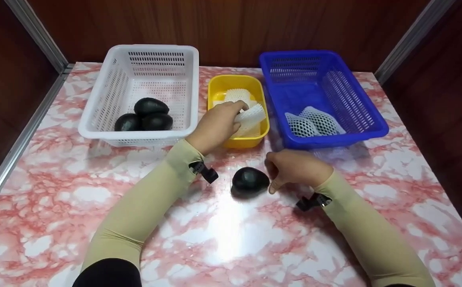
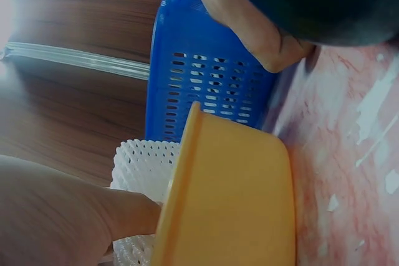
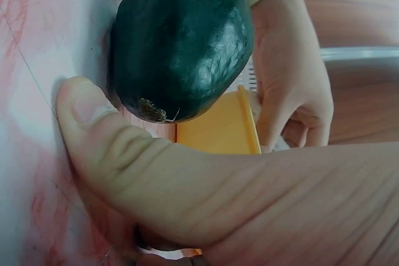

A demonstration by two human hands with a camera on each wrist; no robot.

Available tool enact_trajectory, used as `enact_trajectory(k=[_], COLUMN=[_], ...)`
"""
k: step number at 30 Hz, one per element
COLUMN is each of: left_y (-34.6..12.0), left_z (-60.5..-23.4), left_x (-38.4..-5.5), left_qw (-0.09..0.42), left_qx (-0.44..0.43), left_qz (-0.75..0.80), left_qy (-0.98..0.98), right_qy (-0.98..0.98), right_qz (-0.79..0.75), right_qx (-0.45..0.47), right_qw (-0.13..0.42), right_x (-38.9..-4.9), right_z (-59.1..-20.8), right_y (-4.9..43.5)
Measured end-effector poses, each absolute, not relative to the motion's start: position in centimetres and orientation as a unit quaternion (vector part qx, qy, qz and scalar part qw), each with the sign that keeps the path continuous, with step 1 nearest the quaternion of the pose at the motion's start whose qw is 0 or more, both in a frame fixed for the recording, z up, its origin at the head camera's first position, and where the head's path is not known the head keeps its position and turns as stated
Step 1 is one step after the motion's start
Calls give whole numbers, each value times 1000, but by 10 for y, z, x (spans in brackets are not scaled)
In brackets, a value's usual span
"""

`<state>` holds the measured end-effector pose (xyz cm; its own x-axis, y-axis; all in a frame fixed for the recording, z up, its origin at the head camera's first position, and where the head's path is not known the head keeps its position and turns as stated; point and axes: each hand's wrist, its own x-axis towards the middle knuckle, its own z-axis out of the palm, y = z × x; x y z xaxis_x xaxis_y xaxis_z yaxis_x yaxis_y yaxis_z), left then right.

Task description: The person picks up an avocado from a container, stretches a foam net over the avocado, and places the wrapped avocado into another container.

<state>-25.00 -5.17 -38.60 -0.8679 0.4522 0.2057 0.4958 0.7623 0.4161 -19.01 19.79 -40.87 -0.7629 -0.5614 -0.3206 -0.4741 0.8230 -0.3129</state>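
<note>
Over the yellow bin (image 1: 243,142) my left hand (image 1: 219,123) pinches a white foam net sleeve (image 1: 251,114). More white foam sleeves (image 1: 237,95) lie in that bin. In the left wrist view the held sleeve (image 2: 146,163) shows beside the bin's wall. A dark green avocado (image 1: 250,181) lies on its side on the tabletop. My right hand (image 1: 296,167) is just right of it, thumb by its narrow end and fingers loosely bent, holding nothing. The right wrist view has the avocado (image 3: 184,42) close up, stem scar facing the thumb.
At the back left a white basket (image 1: 193,93) holds three bare avocados (image 1: 151,106). A blue basket (image 1: 364,101) at the back right contains two avocados in foam sleeves (image 1: 322,120). Wooden panels (image 1: 231,32) stand behind the marbled red-and-white tabletop (image 1: 199,255).
</note>
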Motion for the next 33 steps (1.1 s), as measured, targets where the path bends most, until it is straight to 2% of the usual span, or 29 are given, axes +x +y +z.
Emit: enact_trajectory(k=[16, 33], left_y=[-58, -99], left_z=[-372, -369], left_x=[-236, -195], left_qw=[93, 229], left_qx=[-280, -389], left_qz=[-278, -282], left_qy=[-914, -847], right_qy=[935, 931], right_qz=[-105, -110], right_qx=[-272, -285], right_qw=[201, 200], right_x=[-189, -189], right_z=[-408, -408], right_y=[197, 198])
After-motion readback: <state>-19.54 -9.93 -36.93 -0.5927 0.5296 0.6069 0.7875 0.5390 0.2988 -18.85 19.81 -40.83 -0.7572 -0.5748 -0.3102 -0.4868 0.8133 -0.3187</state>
